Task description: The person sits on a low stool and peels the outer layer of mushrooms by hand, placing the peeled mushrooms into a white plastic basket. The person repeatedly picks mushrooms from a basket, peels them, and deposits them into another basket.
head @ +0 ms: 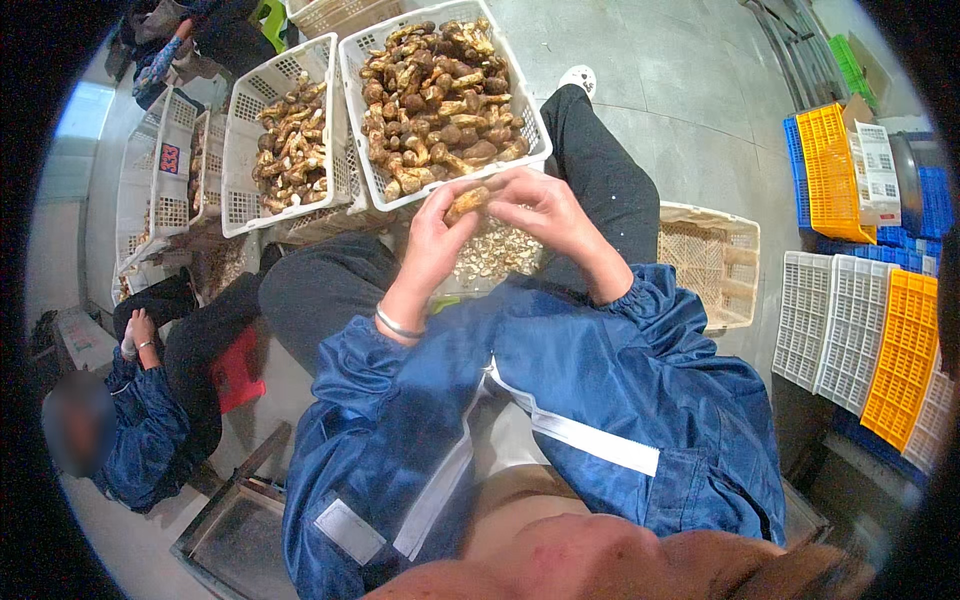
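My left hand [442, 232], with a metal bangle at its wrist, holds a brown and cream mushroom [468, 204] between thumb and fingers. My right hand [536, 206] is close against it, thumb and fingertips bent together near the mushroom's right end; whether they grip anything is hidden. Just beyond both hands stands a white plastic crate [541, 142] heaped with brown-capped mushrooms [442, 97]. To its left, another white crate [238, 165] holds a smaller heap of mushrooms [294, 142]. Pale trimmings [499, 251] lie scattered below my hands, between my legs.
A pale crate [742, 270] lies beside my right leg. Stacked yellow, white and blue crates [892, 352] stand at the far right. A co-worker in blue [146, 442] sits at the left near more crates [176, 187]; another person's arm [161, 64] shows at the upper left.
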A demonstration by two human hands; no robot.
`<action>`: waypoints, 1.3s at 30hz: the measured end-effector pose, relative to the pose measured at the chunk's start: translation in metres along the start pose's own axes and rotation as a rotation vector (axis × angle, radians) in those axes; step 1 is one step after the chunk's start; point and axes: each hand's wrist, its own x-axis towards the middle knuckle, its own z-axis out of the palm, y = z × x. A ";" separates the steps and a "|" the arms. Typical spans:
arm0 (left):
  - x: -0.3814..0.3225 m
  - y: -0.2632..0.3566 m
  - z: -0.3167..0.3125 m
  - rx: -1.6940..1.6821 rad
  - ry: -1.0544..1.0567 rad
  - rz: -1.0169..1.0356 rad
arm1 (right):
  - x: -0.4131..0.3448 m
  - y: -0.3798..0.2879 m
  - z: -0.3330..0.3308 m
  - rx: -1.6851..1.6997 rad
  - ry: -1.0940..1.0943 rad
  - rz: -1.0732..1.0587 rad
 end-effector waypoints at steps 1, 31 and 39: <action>0.000 0.002 0.000 0.019 -0.011 0.014 | 0.002 -0.002 0.000 -0.115 0.006 -0.172; 0.001 0.005 -0.012 0.435 -0.007 0.298 | 0.001 -0.006 -0.008 -0.084 -0.108 -0.005; -0.001 0.013 -0.007 0.274 -0.029 0.220 | 0.000 0.000 -0.003 -0.115 -0.045 -0.133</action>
